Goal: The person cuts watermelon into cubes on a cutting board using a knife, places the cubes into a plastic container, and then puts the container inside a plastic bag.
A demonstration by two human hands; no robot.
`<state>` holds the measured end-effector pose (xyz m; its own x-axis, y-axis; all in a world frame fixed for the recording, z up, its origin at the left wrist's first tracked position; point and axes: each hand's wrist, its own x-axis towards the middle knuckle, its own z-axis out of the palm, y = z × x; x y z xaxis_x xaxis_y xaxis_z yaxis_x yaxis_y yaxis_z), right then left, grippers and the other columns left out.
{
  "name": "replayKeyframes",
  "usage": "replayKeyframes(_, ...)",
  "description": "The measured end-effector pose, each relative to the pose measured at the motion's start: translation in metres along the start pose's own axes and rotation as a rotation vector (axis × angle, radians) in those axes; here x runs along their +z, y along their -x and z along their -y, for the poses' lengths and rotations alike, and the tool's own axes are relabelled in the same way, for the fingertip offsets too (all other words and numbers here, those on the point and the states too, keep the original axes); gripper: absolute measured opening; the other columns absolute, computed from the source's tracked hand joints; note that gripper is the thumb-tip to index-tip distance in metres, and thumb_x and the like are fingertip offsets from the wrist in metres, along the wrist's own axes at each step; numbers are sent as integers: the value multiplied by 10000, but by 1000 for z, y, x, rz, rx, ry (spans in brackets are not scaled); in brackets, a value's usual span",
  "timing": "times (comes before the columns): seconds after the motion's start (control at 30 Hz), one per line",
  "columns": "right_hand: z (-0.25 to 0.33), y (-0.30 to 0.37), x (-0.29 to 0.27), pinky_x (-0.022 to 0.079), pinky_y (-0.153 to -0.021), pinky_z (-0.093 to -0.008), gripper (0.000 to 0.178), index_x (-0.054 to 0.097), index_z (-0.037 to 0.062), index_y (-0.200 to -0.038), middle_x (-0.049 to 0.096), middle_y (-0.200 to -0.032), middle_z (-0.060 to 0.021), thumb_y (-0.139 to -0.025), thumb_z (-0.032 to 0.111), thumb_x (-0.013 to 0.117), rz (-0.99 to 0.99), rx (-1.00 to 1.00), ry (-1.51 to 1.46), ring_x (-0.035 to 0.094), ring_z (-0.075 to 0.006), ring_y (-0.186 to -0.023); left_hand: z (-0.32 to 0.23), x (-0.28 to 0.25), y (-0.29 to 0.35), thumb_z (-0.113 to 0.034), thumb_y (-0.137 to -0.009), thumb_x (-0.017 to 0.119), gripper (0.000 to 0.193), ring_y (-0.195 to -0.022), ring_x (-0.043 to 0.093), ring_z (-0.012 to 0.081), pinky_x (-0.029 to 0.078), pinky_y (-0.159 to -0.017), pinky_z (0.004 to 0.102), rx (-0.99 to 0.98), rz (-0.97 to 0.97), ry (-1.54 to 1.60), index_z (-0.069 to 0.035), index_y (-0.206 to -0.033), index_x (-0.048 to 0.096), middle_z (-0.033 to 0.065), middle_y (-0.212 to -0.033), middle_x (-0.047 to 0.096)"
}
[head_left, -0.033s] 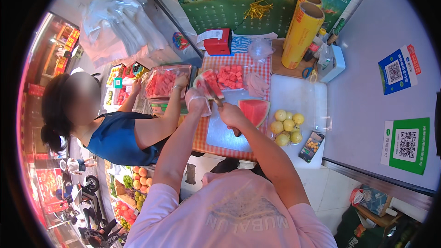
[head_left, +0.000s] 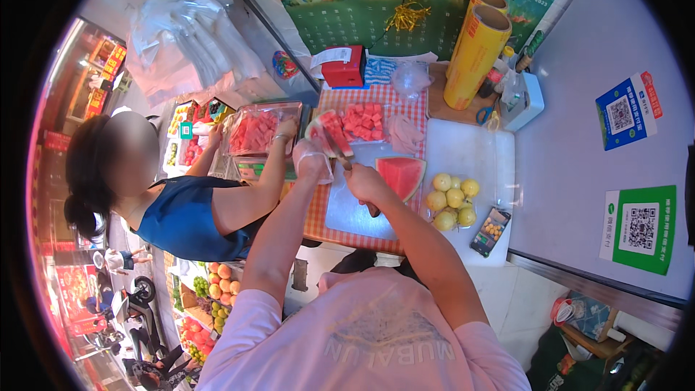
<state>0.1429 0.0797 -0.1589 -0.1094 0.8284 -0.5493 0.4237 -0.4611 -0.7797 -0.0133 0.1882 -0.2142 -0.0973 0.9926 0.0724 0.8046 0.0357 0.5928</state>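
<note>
My right hand point(head_left: 365, 182) is closed round the brown handle of a knife point(head_left: 373, 209). Its blade point(head_left: 338, 150) rests against a watermelon slice point(head_left: 329, 130) with pale rind. At the slice's near left end is my left hand point(head_left: 312, 162) in a loose clear plastic glove, its fingers bunched against the rind and partly hidden. Cut watermelon cubes point(head_left: 363, 122) lie just beyond the slice on the right. A larger watermelon wedge point(head_left: 400, 174) sits right of my right hand, on the white cutting board point(head_left: 350, 213).
A person point(head_left: 192, 217) at left reaches over a clear tray of watermelon pieces point(head_left: 253, 132). To the right, yellow round fruits point(head_left: 454, 199) sit in a clear bag beside a phone point(head_left: 491, 232). Film rolls point(head_left: 478, 54), scissors point(head_left: 486, 114) and a red printer point(head_left: 343, 66) stand farther back.
</note>
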Motion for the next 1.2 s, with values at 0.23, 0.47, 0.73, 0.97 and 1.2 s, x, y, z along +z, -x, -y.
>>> replayKeyframes(0.23, 9, -5, 20, 524, -494, -425, 401, 558, -49, -1098, 635, -705, -182, -987, 310, 420, -126, 16, -175, 622, -293, -485, 15, 4, -5, -298, -846, 602, 331, -779, 650, 421, 508, -686, 489, 202, -53, -141, 9, -737, 658, 252, -778, 651)
replayKeyframes(0.47, 1, -5, 9, 541, -740, -451, 380, 566, -28, -1164, 678, -949, -226, -972, 278, 449, -263, -36, 349, 681, -342, -823, -2, -12, 0, -271, -847, 590, 321, -840, 651, 445, 514, -748, 486, 217, -159, 42, 26, -741, 649, 287, -806, 650)
replayKeyframes(0.73, 9, 0, 14, 529, -789, -470, 362, 561, -42, -1183, 672, -1011, -257, -933, 205, 476, -263, -1, 507, 679, -350, -926, 3, -12, -2, -311, -846, 579, 375, -830, 652, 438, 510, -735, 482, 114, -65, -36, 36, -721, 645, 284, -805, 652)
replayKeyframes(0.97, 5, -16, 22, 501, -492, -424, 353, 554, -54, -1093, 657, -720, -179, -975, 254, 430, -288, 44, -61, 628, -294, -496, 94, 34, -36, -294, -866, 629, 315, -684, 658, 330, 496, -597, 419, -21, -146, 500, -11, -729, 618, 178, -691, 634)
replayKeyframes(1.2, -21, 26, 11, 405, -379, -331, 311, 507, 55, -1000, 504, -580, -46, -1000, 363, 468, -440, -4, -620, 481, -161, -393, 25, -3, 26, -268, -949, 597, 197, -490, 521, 160, 448, -462, 265, -758, 295, 1311, -98, -887, 517, 51, -656, 561)
